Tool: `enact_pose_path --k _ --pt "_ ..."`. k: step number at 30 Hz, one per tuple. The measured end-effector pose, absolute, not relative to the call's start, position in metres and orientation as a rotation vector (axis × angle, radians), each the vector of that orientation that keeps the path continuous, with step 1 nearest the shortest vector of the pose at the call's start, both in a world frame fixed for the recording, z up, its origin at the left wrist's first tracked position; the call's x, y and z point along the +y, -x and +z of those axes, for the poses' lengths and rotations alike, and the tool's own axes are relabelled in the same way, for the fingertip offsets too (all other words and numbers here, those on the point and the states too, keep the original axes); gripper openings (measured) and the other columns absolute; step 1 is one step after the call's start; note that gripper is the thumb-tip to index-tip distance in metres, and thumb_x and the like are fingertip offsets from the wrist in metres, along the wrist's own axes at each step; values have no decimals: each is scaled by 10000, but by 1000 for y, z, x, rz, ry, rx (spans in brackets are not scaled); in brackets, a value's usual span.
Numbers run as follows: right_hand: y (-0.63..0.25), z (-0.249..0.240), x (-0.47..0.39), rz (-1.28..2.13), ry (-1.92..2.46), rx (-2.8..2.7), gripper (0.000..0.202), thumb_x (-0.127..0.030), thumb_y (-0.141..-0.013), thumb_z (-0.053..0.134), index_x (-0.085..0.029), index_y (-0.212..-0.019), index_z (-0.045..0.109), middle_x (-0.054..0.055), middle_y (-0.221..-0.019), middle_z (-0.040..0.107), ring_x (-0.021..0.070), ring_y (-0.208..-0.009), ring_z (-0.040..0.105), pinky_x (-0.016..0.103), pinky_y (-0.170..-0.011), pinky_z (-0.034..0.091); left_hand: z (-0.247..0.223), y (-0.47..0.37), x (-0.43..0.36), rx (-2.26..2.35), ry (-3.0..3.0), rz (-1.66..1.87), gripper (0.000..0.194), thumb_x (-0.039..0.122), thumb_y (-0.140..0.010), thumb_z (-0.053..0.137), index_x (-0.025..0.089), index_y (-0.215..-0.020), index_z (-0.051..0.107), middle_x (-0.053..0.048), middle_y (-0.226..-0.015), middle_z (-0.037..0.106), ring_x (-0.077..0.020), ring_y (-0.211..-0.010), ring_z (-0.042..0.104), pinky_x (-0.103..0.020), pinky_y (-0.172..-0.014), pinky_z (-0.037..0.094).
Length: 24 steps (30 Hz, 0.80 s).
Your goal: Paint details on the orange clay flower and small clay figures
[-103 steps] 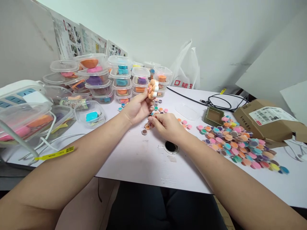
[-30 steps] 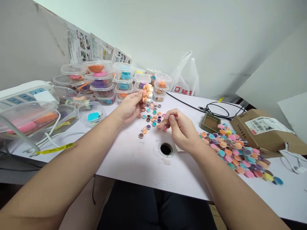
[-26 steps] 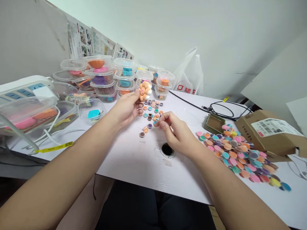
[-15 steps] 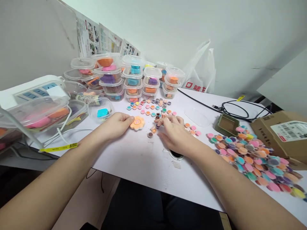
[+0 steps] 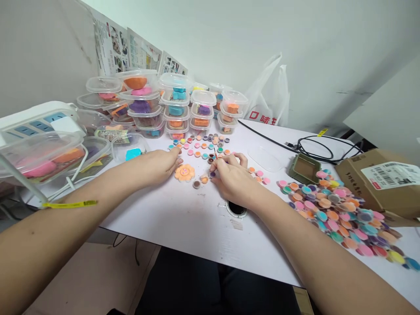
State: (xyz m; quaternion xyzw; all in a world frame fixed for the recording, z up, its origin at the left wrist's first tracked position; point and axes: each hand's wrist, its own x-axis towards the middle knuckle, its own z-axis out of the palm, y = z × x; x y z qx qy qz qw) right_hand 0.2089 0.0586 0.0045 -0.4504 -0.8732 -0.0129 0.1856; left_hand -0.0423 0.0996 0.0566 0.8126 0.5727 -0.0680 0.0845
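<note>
An orange flower-shaped piece (image 5: 185,173) with a pinkish centre lies on the white table. Just above and left of it is my left hand (image 5: 163,165), fingers apart and nothing held. My right hand (image 5: 229,171) pinches a thin brush (image 5: 215,153) whose tip end points up, over small paint pots. A brown pot (image 5: 196,184) and an orange one (image 5: 204,180) sit between the flower and my right hand. Behind both hands run linked strips of coloured pots (image 5: 197,153).
Stacked clear tubs (image 5: 177,110) stand at the back. On the left are a power strip (image 5: 39,124) and cables. A heap of paint pots (image 5: 341,210), a green tray (image 5: 304,169) and a cardboard box (image 5: 380,183) occupy the right. A round table hole (image 5: 236,209) is near my right wrist.
My left hand has let go of the orange flower and moved up and slightly left of it. The view has shifted a little. My right hand stays by the pots.
</note>
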Motion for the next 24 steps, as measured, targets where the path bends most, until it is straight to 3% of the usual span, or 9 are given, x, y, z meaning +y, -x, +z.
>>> enact_pose_path --k 3,9,12,16,24 --pt "-216 14 55 6 1250 -2393 178 -105 -911 522 -209 -1055 504 96 -1066 731 288 -1141 562 558 -1098 233 80 45 106 1762 -2477 -243 561 495 -1010 238 141 -1315 547 -210 -1032 715 -359 -900 693 -419 -763 480" --pt "-224 41 31 -148 1051 -2152 188 -131 -947 577 -257 -1010 453 20 -1110 768 226 -1054 619 467 -1029 290 121 10 124 1314 -2527 232 485 533 -996 341 198 -927 685 -68 -906 690 -244 -846 645 -338 -762 473" --pt "-222 50 20 -287 969 -2008 276 -118 -916 648 -268 -996 430 2 -1104 787 226 -1035 619 437 -973 317 120 -15 125 891 -2470 239 435 530 -969 446 189 -948 716 -46 -876 681 -203 -797 624 -305 -724 457" --pt "-221 56 15 -388 929 -1861 338 -122 -881 709 -264 -993 423 4 -1026 802 242 -995 622 437 -931 323 98 -22 122 496 -2198 398 378 472 -961 495 184 -1062 719 -62 -1014 707 -205 -941 632 -310 -832 475" --pt "-214 58 16 -432 1015 -1780 332 -197 -866 739 -259 -1000 442 19 -979 789 260 -974 645 468 -923 334 65 -14 122 268 -1794 395 388 484 -923 462 163 -900 677 -88 -926 714 -219 -899 635 -321 -768 462"
